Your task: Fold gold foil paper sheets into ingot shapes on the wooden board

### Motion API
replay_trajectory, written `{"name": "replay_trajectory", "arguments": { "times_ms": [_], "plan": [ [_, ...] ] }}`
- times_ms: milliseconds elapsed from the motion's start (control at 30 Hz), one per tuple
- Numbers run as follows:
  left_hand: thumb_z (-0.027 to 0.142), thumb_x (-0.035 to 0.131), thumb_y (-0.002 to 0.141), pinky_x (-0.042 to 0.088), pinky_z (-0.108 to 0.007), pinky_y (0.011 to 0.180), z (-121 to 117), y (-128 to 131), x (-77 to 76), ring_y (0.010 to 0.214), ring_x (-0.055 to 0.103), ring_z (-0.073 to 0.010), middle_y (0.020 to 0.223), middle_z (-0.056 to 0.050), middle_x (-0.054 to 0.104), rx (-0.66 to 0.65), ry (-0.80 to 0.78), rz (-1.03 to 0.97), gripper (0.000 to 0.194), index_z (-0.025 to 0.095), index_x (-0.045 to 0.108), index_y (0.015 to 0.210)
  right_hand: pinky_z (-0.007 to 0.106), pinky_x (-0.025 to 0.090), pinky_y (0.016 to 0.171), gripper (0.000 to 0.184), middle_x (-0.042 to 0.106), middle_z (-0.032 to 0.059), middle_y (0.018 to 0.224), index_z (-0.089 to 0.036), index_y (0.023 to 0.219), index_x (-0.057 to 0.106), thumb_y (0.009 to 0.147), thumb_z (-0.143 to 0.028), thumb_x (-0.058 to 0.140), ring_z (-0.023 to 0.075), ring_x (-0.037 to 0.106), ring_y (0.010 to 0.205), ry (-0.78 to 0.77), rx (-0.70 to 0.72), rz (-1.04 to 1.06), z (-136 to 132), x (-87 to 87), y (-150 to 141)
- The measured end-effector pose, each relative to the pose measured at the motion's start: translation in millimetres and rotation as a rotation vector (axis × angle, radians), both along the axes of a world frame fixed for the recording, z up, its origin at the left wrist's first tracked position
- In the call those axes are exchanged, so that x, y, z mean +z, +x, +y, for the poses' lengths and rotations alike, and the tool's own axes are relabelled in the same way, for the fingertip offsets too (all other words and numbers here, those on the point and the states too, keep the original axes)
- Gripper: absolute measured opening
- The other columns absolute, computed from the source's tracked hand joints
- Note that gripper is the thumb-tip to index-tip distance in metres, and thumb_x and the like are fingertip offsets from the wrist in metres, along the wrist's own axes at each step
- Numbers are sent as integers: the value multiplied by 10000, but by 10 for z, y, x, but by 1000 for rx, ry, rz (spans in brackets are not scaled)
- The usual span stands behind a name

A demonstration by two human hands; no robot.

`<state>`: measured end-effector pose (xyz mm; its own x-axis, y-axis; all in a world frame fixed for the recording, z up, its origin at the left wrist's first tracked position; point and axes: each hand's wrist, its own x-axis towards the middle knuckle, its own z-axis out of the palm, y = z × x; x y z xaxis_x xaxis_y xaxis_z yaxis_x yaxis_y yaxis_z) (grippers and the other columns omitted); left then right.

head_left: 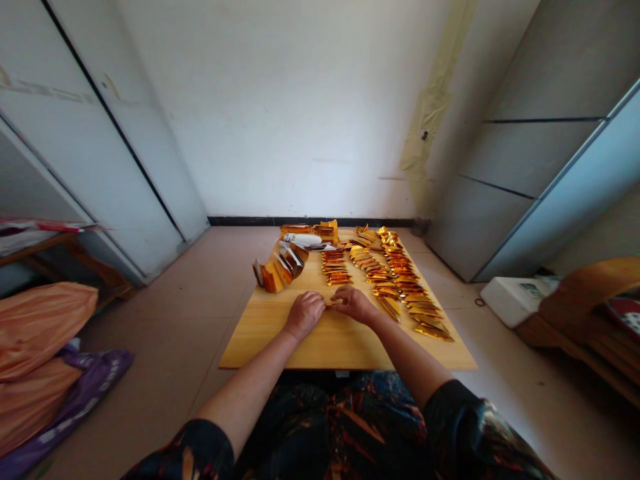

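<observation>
Inside the board's bare near edge (330, 363) — left fingers (315, 302) pinching paper (329, 306), right fingers (342, 293) curled close, grip unclear.

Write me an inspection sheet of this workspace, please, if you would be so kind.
Surface: wooden table, pale and flat.
Job's things: folded gold pieces in rows at centre and right; curled gold paper at left.
Clutter: white bundle near the far-left corner.
Hands: left hand and right hand close together, at a small piece mostly hidden.
Cables: nothing seen.
Surroundings: white wall ahead; orange bag left; white box right.
</observation>
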<state>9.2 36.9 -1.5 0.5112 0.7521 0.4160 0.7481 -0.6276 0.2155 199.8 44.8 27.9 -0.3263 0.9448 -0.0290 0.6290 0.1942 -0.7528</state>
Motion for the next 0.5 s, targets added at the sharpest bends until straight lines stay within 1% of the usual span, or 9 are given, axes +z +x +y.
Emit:
{"name": "replay_trajectory", "arguments": {
  "times_ms": [33,100,167,233,333,500],
  "plan": [
    [220,417,917,440,-343,886,-4,0,7,1006,553,-197,1008,-71,665,-2,9,7,261,194,669,856,211,445,798,178,628,44,1044,-194,947,690,771,-200,663,136,588,911,107,60,-64,3,-17,6],
    [214,405,920,440,-335,877,-16,0,27,990,553,-197,988,-76,663,-8,26,26,266,185,660,850,221,419,836,155,644,48,1003,-199,953,699,827,-232,615,149,579,944,272,152,-208,0,-47,11],
    [210,393,923,442,-328,853,-31,1,49,953,558,-195,939,-80,661,-11,44,47,270,180,650,845,214,412,814,174,657,47,958,-204,959,698,876,-257,554,148,585,911,346,166,-314,-12,-69,8],
    [211,380,927,445,-314,802,-49,-1,65,885,565,-187,854,-77,654,-9,62,67,281,182,641,827,208,409,783,190,660,51,933,-196,936,698,896,-261,524,146,590,866,394,146,-366,-25,-88,2],
    [217,368,934,436,-286,703,-69,-4,67,790,562,-176,743,-64,627,-1,93,83,300,186,628,788,200,405,755,196,658,57,899,-177,906,696,903,-242,511,139,593,818,425,125,-371,-35,-118,3],
    [208,386,929,403,-263,626,-64,0,19,732,548,-164,688,-49,606,-7,161,80,287,182,612,753,188,409,721,170,667,48,852,-171,871,697,889,-214,534,135,603,792,453,117,-340,-18,-193,21]
  ]
}}
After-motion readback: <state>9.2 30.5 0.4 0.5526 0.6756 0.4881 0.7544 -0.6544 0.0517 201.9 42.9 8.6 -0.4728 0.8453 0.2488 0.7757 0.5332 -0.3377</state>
